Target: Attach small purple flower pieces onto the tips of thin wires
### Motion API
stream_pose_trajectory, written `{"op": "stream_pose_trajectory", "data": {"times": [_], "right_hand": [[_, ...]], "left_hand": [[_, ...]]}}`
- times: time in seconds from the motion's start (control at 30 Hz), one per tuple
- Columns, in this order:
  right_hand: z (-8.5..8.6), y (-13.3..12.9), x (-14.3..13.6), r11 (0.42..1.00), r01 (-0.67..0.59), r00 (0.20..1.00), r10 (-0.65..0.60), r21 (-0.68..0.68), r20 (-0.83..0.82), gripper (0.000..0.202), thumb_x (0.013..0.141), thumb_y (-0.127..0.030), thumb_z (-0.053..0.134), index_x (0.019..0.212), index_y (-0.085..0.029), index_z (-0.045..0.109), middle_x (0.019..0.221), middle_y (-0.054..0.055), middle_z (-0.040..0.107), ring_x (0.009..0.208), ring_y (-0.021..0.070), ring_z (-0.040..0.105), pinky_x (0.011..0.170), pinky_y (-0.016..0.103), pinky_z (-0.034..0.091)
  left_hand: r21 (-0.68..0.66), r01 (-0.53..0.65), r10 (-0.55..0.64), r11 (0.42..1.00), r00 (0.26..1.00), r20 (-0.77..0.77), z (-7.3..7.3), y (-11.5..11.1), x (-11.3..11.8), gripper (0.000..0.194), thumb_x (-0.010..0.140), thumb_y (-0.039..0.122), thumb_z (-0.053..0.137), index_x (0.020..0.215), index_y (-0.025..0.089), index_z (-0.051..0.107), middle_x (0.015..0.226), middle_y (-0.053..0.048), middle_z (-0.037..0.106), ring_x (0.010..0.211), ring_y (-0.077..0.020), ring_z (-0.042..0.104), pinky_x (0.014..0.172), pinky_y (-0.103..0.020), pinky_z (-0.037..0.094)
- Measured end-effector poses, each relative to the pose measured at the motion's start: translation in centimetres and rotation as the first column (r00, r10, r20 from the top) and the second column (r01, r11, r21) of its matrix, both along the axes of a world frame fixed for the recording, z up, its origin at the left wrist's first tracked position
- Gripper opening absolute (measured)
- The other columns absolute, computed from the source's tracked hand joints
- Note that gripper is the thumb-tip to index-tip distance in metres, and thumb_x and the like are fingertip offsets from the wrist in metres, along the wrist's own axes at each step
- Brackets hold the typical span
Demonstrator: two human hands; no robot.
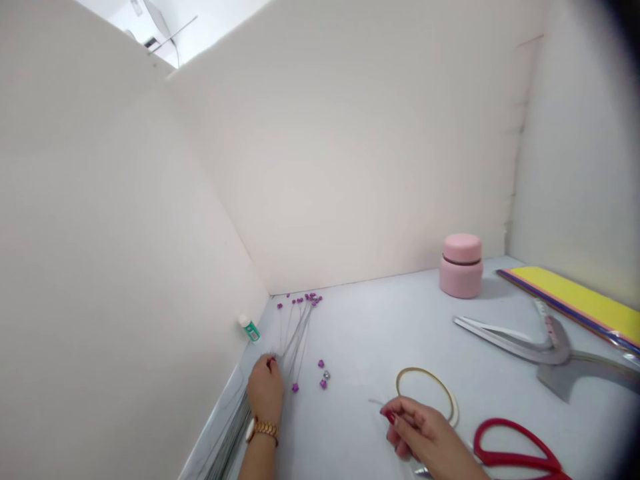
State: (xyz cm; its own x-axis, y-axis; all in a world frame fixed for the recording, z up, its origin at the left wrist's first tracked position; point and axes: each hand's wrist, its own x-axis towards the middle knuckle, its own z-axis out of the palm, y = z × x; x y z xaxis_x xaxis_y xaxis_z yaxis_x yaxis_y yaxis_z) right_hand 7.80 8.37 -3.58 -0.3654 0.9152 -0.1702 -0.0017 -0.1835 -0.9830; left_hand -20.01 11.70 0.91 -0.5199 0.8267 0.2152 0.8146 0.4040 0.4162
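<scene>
My left hand (pixel 265 390), with a gold watch on its wrist, is closed at the left side of the table, over thin grey wires. Its fingertips touch the wires, but what they grip is hidden. Beyond it, several wires tipped with purple star beads (pixel 311 298) fan out toward the back wall. Plain grey wires (pixel 231 437) lie in a bundle by the left wall. My right hand (pixel 417 427) is pinched on a thin wire (pixel 375 401), whose free end points left. Loose purple beads (pixel 321 363) and a silver bead (pixel 327 375) lie between my hands.
A roll of tape (pixel 453 400) and red-handled scissors (pixel 515 460) lie beside my right hand. Farther right are a grey plier-like tool (pixel 555 353) and coloured sheets (pixel 585 293). A pink jar (pixel 461 267) stands at the back; a glue stick (pixel 249 328) rests by the left wall.
</scene>
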Motion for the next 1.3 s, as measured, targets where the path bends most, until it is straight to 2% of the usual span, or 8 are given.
{"op": "stream_pose_trajectory", "data": {"times": [0.3, 0.43, 0.57, 0.67, 0.77, 0.87, 1.2, 1.3], "right_hand": [[0.1, -0.1, 0.2, 1.000, -0.016, 0.999, 0.016, -0.004, 0.034, 0.023, 0.075, -0.042, 0.052, 0.077, -0.019, 0.057, 0.060, 0.001, 0.060, 0.050, 0.0135, 0.054, 0.050, 0.023, 0.037], [0.7, -0.2, 0.0, 1.000, -0.023, 0.998, 0.022, 0.018, 0.063, 0.025, 0.076, -0.042, 0.049, 0.079, -0.019, 0.056, 0.061, 0.001, 0.061, 0.050, 0.0130, 0.055, 0.049, 0.023, 0.039], [2.1, -0.2, 0.6, 0.996, -0.032, 0.993, 0.022, 0.086, 0.120, 0.025, 0.078, -0.041, 0.046, 0.082, -0.018, 0.057, 0.063, 0.001, 0.061, 0.056, 0.0150, 0.057, 0.054, 0.024, 0.043], [3.3, -0.3, 3.1, 0.969, -0.068, 0.960, -0.001, 0.239, 0.280, 0.027, 0.082, -0.040, 0.043, 0.088, -0.019, 0.058, 0.073, 0.004, 0.063, 0.070, 0.0186, 0.060, 0.065, 0.027, 0.046], [4.1, -1.0, 7.4, 0.896, -0.144, 0.832, -0.120, 0.420, 0.542, 0.030, 0.079, -0.033, 0.050, 0.106, -0.021, 0.056, 0.101, 0.008, 0.061, 0.088, 0.0224, 0.057, 0.077, 0.032, 0.045], [4.3, -2.1, 11.3, 0.818, -0.306, 0.715, -0.141, 0.487, 0.685, 0.037, 0.076, -0.024, 0.055, 0.112, -0.020, 0.054, 0.110, 0.011, 0.055, 0.098, 0.0249, 0.051, 0.085, 0.037, 0.041], [4.8, -3.8, 13.9, 0.689, -0.531, 0.624, -0.076, 0.493, 0.777, 0.019, 0.083, -0.031, 0.052, 0.098, -0.022, 0.060, 0.086, 0.006, 0.060, 0.079, 0.0217, 0.055, 0.071, 0.034, 0.044], [3.9, -3.4, 16.4, 0.697, -0.496, 0.601, -0.154, 0.518, 0.784, 0.021, 0.086, -0.031, 0.045, 0.094, -0.022, 0.062, 0.083, 0.007, 0.064, 0.076, 0.0222, 0.059, 0.070, 0.036, 0.045]], "left_hand": [[0.038, -0.019, 0.025, 0.999, 0.988, -0.151, -1.0, 1.0, 0.1, 0.023, 0.084, 0.026, 0.052, 0.104, 0.016, 0.056, 0.106, -0.006, 0.060, 0.089, -0.0198, 0.060, 0.075, -0.041, 0.049], [0.136, 0.032, -0.006, 0.990, 0.983, -0.185, -1.1, -0.5, 1.5, 0.022, 0.083, 0.019, 0.049, 0.103, 0.012, 0.058, 0.105, -0.011, 0.059, 0.098, -0.0244, 0.055, 0.084, -0.043, 0.042], [0.184, 0.167, -0.139, 0.969, 0.978, -0.154, -1.8, -3.0, 4.2, 0.027, 0.081, 0.015, 0.043, 0.099, 0.008, 0.062, 0.094, -0.015, 0.061, 0.094, -0.0260, 0.056, 0.084, -0.038, 0.043], [0.189, 0.274, -0.256, 0.943, 0.960, -0.115, -2.5, -4.8, 6.1, 0.026, 0.080, 0.015, 0.043, 0.096, 0.009, 0.064, 0.094, -0.014, 0.061, 0.092, -0.0250, 0.056, 0.083, -0.037, 0.044], [0.188, 0.344, -0.339, 0.920, 0.939, -0.062, -2.9, -6.0, 7.3, 0.026, 0.080, 0.016, 0.043, 0.094, 0.010, 0.064, 0.093, -0.015, 0.061, 0.092, -0.0264, 0.055, 0.083, -0.040, 0.043], [0.190, 0.402, -0.408, 0.896, 0.913, -0.005, -2.9, -6.3, 7.9, 0.024, 0.081, 0.016, 0.042, 0.092, 0.010, 0.063, 0.091, -0.014, 0.060, 0.091, -0.0264, 0.055, 0.085, -0.041, 0.042], [0.184, 0.468, -0.487, 0.864, 0.870, 0.076, -2.1, -8.1, 11.9, 0.022, 0.081, 0.014, 0.042, 0.090, 0.013, 0.061, 0.089, -0.012, 0.060, 0.088, -0.0253, 0.054, 0.081, -0.040, 0.041], [0.173, 0.482, -0.500, 0.859, 0.862, 0.083, -1.8, -8.6, 12.9, 0.022, 0.078, 0.010, 0.044, 0.084, 0.016, 0.063, 0.085, -0.009, 0.061, 0.083, -0.0237, 0.055, 0.076, -0.038, 0.043]]}}
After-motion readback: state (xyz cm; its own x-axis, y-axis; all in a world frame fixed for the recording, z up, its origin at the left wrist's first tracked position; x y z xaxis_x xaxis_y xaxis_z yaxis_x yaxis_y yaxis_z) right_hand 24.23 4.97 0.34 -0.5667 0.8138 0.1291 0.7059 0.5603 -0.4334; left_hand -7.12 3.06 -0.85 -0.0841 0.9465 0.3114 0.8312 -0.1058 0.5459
